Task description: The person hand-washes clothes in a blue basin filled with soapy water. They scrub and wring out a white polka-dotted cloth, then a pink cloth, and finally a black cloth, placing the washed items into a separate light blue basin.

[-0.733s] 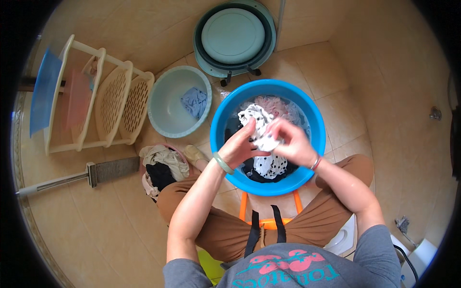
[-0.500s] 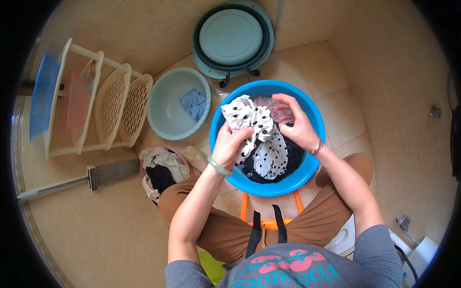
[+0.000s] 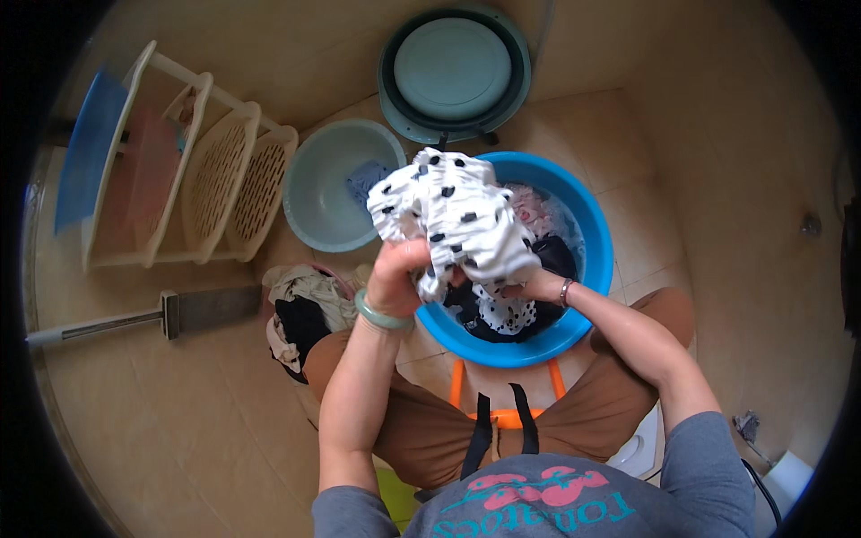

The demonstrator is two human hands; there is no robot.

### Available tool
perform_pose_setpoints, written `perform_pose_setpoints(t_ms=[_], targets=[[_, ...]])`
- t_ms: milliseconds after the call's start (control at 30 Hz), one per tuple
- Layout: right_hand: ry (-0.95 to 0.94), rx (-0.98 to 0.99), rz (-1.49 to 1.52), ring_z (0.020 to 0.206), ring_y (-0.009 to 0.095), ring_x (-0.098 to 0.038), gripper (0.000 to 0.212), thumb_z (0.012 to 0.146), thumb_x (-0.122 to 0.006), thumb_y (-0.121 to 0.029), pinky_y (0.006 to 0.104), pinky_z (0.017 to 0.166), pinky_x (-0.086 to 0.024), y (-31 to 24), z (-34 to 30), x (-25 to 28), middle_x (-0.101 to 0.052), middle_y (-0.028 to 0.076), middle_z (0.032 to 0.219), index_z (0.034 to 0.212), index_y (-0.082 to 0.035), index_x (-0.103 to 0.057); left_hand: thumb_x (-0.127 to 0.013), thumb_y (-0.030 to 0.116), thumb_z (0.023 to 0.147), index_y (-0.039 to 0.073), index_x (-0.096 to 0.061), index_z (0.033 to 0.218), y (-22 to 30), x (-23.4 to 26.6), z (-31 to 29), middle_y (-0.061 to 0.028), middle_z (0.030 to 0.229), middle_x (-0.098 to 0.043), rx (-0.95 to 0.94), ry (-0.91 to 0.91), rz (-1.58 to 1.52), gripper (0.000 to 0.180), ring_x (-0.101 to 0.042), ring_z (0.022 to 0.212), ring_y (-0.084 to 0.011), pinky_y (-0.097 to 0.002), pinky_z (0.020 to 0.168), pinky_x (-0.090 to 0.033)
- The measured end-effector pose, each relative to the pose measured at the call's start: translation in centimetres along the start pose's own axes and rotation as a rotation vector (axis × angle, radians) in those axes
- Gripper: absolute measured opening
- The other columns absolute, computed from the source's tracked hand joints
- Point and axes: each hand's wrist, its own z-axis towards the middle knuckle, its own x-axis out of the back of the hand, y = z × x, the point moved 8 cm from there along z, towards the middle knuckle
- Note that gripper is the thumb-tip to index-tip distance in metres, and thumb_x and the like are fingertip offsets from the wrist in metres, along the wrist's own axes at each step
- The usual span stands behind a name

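A white garment with black polka dots (image 3: 466,215), gathered and crumpled, is lifted over the blue basin (image 3: 600,260). My left hand (image 3: 397,276), with a pale green bangle at its wrist, is closed around its near left side. Lower down, my right hand (image 3: 542,285) grips the garment's hanging part, its fingers partly hidden by the raised cloth. Inside the basin lie dark cloth (image 3: 558,255) and a pinkish piece (image 3: 527,206) in sudsy water.
A pale basin (image 3: 314,215) with a blue cloth (image 3: 364,179) stands at the far left, beside a cream rack (image 3: 193,255). Folded green basins (image 3: 453,67) lean on the back wall. Laundry (image 3: 309,305) fills a pink container at left, near a flat mop (image 3: 211,309). An orange-legged stand (image 3: 511,419) is before me.
My left hand has raised the polka-dot garment and moved it slightly left. My right hand has dropped from above the basin's far side to the garment's lower part.
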Motion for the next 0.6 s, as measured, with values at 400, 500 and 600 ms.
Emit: perform_pose_setpoints(t_ms=[400,500,600], targets=[[0.517,0.217,0.152,0.091,0.021,-0.063,0.044,0.072,-0.072,-0.014,0.0331,0.081,-0.05,-12.6,-8.0,8.0,-0.064,0.012,0.101,0.11,0.0,-0.053,-0.07,0.007,0.073,0.007,-0.059,0.11,-16.2,16.1,0.5,-0.0187,0.106,-0.063,0.258,0.267,1.421,0.038,-0.06,0.104,-0.034,-0.0404,0.088,-0.048],[0.226,0.325,0.651,0.097,0.007,-0.058,0.051,0.076,-0.079,-0.01,0.0255,0.084,-0.049,-15.1,-8.1,5.3,-0.06,0.002,0.105,0.118,-0.004,-0.05,-0.071,0.006,0.073,0.005,-0.055,0.117,-16.9,15.2,1.4,-0.0186,0.115,-0.06,0.258,0.388,1.301,0.047,-0.056,0.112,-0.0335,-0.0408,0.093,-0.046],[0.077,0.337,0.671,0.1,0.01,-0.058,0.055,0.076,-0.081,-0.016,0.027,0.087,-0.048,-15.1,-5.1,2.9,-0.06,0.001,0.108,0.121,-0.002,-0.052,-0.075,0.012,0.071,0.01,-0.048,0.133,-21.2,22.7,1.1,-0.0189,0.129,-0.054,0.153,0.278,1.203,0.068,-0.047,0.124,-0.0358,-0.0403,0.103,-0.04]])
